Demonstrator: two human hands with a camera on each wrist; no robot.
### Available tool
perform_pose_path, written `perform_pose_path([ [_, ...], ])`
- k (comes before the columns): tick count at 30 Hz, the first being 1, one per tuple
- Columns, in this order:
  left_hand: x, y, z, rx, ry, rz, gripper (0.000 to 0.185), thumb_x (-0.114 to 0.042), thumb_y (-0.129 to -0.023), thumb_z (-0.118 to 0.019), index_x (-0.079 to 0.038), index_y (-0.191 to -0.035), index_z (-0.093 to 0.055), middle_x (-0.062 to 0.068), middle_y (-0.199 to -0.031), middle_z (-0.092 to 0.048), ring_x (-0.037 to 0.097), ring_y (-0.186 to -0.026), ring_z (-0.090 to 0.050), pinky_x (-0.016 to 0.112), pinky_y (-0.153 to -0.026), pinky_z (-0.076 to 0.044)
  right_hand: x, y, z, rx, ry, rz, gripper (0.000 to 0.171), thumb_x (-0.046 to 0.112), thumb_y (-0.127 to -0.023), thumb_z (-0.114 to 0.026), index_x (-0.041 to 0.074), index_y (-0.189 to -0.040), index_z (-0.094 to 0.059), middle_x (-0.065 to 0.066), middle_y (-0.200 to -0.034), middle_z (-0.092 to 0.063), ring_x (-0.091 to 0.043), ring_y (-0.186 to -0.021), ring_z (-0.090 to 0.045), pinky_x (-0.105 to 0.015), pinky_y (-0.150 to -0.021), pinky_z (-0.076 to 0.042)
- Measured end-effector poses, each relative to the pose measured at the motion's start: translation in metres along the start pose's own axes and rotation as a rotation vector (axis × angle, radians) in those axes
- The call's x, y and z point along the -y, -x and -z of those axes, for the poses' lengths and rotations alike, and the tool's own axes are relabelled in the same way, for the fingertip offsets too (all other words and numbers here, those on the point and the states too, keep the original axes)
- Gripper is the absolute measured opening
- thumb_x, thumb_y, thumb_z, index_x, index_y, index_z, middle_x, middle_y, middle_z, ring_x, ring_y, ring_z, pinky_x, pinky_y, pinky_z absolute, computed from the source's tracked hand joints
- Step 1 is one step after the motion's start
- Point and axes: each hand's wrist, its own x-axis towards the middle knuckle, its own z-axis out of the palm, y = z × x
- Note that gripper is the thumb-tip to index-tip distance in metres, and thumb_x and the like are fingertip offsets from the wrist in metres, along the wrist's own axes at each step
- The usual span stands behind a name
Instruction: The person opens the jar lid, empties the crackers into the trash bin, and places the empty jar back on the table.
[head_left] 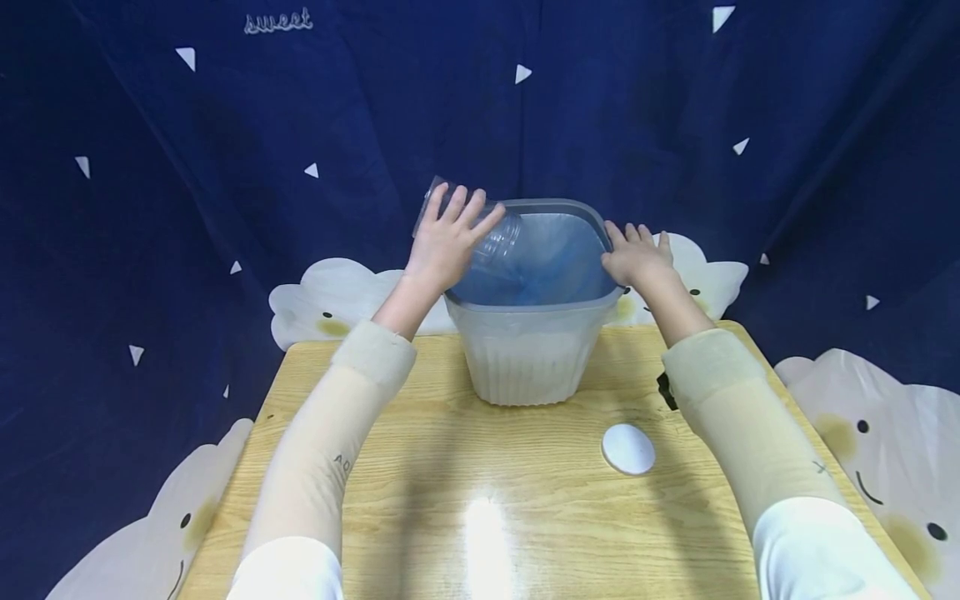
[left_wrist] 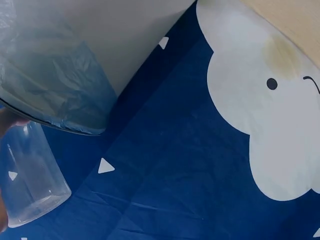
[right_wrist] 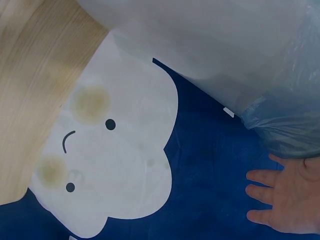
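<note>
Hands show best from the head camera: left hand grips a clear bottle lying sideways, mouth pointing into the bin; right hand rests flat, fingers straight, on the rim. Left wrist camera shows only the bottle's bottom end.

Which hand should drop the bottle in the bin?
Probably the left hand: it already holds the bottle tilted over the bin. The right hand only rests flat on the rim.

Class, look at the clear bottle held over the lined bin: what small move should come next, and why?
Probably let go, so the clear bottle falls in. The left hand holds it tilted with its mouth end already past the rim of the bin, above the blue liner, while the right hand rests on the opposite rim.
</note>
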Motion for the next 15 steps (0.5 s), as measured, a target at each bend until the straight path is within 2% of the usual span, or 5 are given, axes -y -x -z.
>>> perform_pose_path([
  [5,-0.002,0.004,-0.003,-0.055,0.020,0.040,0.071,-0.029,-0.076,-0.068,-0.026,-0.138,-0.034,0.008,-0.136,-0.035,0.029,-0.123,-0.031,0.046,-0.107,-0.018,0.000,0.000,0.000,0.002,0.007,-0.001,0.061,0.025,-0.095,-0.028,0.006,-0.147,-0.002,-0.028,-0.148,-0.003,-0.042,-0.136,0.004,-0.058,-0.105,0.010],
  [11,-0.005,0.009,-0.006,-0.141,0.105,0.101,0.077,-0.031,-0.068,-0.075,-0.024,-0.136,-0.039,0.008,-0.133,-0.040,0.030,-0.120,-0.033,0.046,-0.106,-0.020,0.000,-0.001,-0.001,0.003,0.011,0.005,0.060,0.025,-0.095,-0.027,0.006,-0.147,-0.002,-0.028,-0.148,-0.004,-0.043,-0.136,0.004,-0.059,-0.105,0.009],
  [15,-0.006,0.013,-0.007,-0.171,0.146,0.144,0.080,-0.037,-0.065,-0.078,-0.024,-0.135,-0.041,0.009,-0.132,-0.041,0.031,-0.119,-0.034,0.046,-0.105,-0.020,0.000,-0.001,0.000,0.004,0.008,0.004,0.060,0.025,-0.095,-0.027,0.007,-0.147,-0.001,-0.028,-0.148,-0.003,-0.042,-0.136,0.004,-0.059,-0.105,0.010],
])
